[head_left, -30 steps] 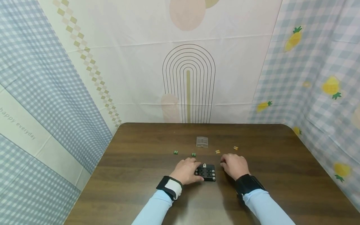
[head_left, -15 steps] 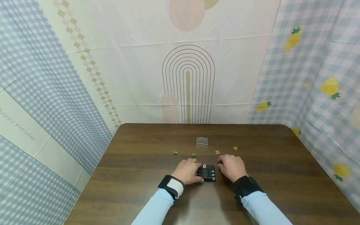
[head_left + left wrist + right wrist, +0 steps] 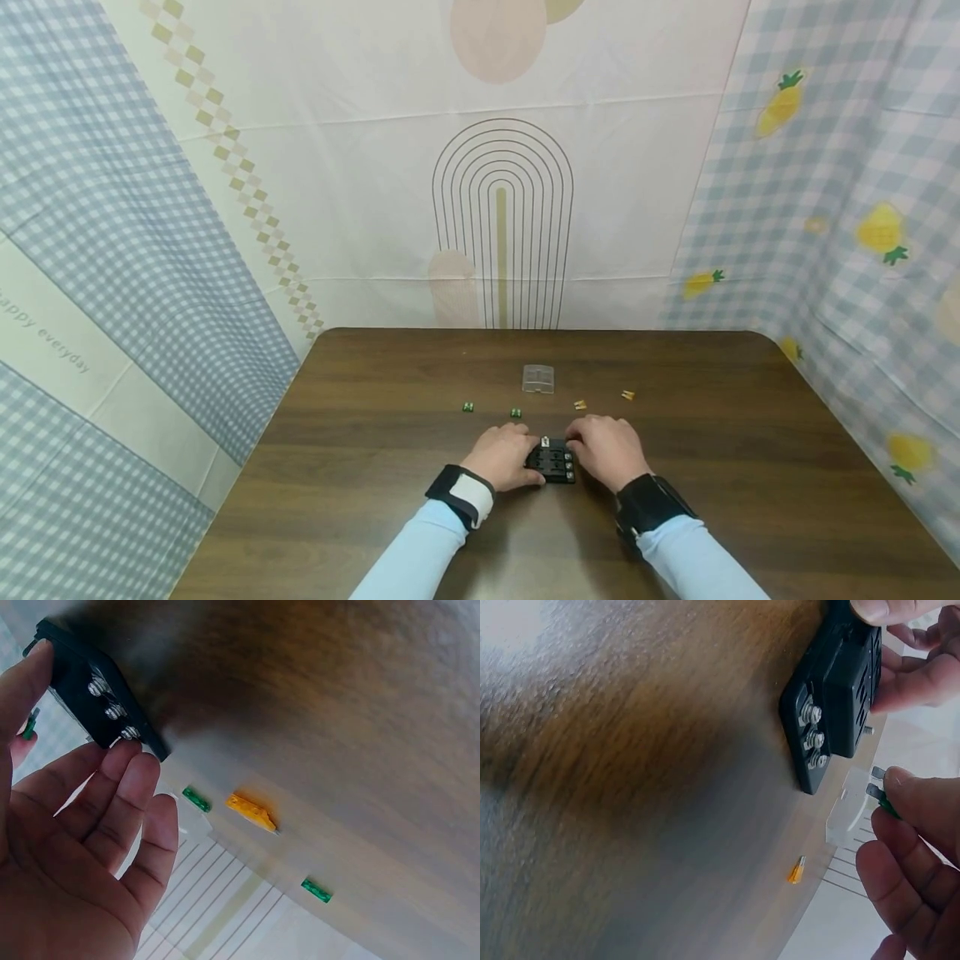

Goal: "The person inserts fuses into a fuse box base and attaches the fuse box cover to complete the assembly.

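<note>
From where I stood, the black rectangular plastic block with silver screws along its sides [image 3: 552, 461] lay on the dark brown wood-grain table [image 3: 360, 500], between the person's hands; the bare left hand [image 3: 501, 458] gripped it, thumb at the near edge and fingers at the far edge, a hold that I judged was meant to steady it while leaving its slotted top uncovered; the bare right hand [image 3: 609, 452], just beside the block's right side, pinched a small green plastic piece with 2 flat metal blades [image 3: 885, 801] between thumb and forefinger; its blades stuck out bare past the fingertips, presumably so that nothing blocked them; I could not tell whether the piece touched the block; beyond the hands lay 2 more green pieces [image 3: 516, 413] and 2 small orange-yellow bladed pieces [image 3: 581, 405], spaced apart, probably so each could be picked up singly; the clear plastic cover [image 3: 538, 379] lay farther back, apparently set there out of the fingers' way.
</note>
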`<state>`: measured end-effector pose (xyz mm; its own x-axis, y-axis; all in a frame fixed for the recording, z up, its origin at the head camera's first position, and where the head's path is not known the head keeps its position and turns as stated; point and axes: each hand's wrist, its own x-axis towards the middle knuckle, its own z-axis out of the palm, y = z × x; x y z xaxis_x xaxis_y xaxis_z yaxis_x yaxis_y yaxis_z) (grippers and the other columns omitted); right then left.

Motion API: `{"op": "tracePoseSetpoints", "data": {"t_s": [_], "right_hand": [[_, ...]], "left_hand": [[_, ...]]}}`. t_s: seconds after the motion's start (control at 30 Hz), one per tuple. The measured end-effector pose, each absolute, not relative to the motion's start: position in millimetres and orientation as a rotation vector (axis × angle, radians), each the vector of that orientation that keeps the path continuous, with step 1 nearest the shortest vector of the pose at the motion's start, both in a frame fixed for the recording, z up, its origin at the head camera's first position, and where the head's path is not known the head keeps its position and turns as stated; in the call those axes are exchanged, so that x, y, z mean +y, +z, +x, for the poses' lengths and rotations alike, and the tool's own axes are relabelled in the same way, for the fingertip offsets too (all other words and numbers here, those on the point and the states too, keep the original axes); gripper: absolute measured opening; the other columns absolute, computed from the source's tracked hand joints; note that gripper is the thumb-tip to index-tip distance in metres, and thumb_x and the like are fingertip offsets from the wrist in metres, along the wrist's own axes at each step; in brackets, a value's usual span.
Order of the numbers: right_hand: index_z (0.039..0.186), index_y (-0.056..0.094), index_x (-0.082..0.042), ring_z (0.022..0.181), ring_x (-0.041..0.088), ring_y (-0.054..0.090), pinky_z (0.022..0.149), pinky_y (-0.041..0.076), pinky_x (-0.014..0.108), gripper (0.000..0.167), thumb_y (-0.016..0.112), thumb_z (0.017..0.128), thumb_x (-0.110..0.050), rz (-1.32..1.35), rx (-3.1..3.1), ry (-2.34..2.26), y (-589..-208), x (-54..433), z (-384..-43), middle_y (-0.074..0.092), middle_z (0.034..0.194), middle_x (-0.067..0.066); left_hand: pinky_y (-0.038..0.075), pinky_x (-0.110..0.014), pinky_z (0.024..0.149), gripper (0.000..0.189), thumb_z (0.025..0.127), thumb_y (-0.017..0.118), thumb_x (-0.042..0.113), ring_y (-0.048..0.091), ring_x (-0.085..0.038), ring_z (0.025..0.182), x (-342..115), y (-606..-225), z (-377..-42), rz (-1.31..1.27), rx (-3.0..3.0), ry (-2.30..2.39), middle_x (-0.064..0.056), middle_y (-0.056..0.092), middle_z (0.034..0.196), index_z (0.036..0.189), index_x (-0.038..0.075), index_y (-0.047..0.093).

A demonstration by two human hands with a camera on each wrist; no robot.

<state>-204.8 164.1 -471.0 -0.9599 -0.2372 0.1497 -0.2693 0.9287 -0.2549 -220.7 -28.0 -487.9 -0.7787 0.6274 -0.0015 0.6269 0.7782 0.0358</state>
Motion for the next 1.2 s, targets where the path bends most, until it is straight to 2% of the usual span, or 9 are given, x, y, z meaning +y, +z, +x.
{"op": "tracePoseSetpoints", "data": {"t_s": [0.2,0.87,1.2], "right_hand": [[0.093,0.076,-0.014,0.087,0.024,0.068,0.080,0.050,0.049,0.006,0.075,0.087,-0.015,0.432,-2.960,0.391,-470.8,160.6,-206.6,0.073,0.092,0.003],[0.085,0.076,-0.016,0.075,0.019,0.067,0.074,0.050,0.046,0.005,0.079,0.083,-0.013,0.570,-2.907,0.369,-476.9,151.9,-210.1,0.071,0.081,-0.002],[0.083,0.075,-0.017,0.072,0.017,0.065,0.070,0.049,0.043,0.006,0.081,0.081,-0.014,0.598,-2.890,0.351,-483.1,151.6,-213.8,0.070,0.079,-0.004]], "left_hand": [[0.050,-0.032,0.072,0.049,0.080,0.078,0.052,0.060,-0.014,0.088,-27.9,-487.5,-223.1,1.070,2.956,0.047,0.002,0.061,0.094,0.113,0.017,0.074],[0.052,-0.030,0.069,0.045,0.075,0.083,0.051,0.061,-0.013,0.083,-22.5,-486.1,-227.4,1.023,2.926,0.026,0.003,0.062,0.090,0.100,0.014,0.077],[0.051,-0.031,0.070,0.045,0.074,0.083,0.051,0.060,-0.013,0.083,-20.8,-489.1,-230.2,1.030,2.918,0.012,0.003,0.061,0.089,0.098,0.014,0.076]]}}
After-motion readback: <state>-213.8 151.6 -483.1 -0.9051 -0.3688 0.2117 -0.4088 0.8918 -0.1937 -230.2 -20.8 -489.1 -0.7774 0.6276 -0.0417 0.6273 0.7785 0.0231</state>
